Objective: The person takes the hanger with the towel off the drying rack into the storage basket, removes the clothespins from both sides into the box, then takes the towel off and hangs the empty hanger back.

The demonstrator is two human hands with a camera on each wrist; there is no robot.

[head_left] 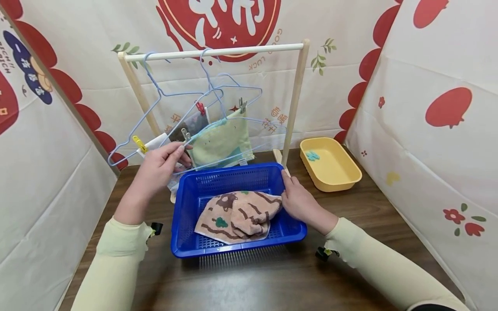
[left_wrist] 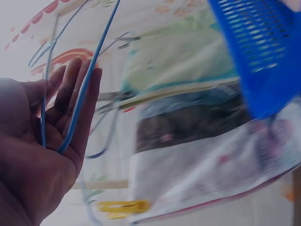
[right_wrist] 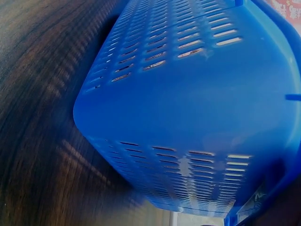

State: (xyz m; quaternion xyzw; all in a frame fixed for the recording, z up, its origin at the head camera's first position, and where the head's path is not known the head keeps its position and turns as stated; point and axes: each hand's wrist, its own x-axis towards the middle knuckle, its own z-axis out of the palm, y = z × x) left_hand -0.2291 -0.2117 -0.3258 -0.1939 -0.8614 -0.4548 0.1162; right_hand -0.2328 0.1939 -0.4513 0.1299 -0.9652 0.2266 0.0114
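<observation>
My left hand (head_left: 161, 166) pinches the left end of a thin blue clothes hanger (left_wrist: 77, 108), its wire running between thumb and fingers. That hanger hangs on the white rail (head_left: 237, 50) of a small wooden rack. Behind it, a pale green cloth (head_left: 223, 140) is held by grey clothespins (head_left: 243, 105), and a dark and white cloth (left_wrist: 188, 127) by a red clothespin (head_left: 200, 108) and a yellow one (left_wrist: 123, 207). My right hand (head_left: 303, 203) grips the right rim of a blue perforated basket (head_left: 237, 247). Inside it lies a rumpled brown-patterned towel (head_left: 237, 216).
A yellow tub (head_left: 337, 166) with small teal pieces (head_left: 312, 156) stands right of the rack. The rack's right post (head_left: 295, 103) rises just behind the basket. Printed cloth walls (head_left: 424, 129) enclose the dark wooden table (head_left: 249, 283) at the back and sides.
</observation>
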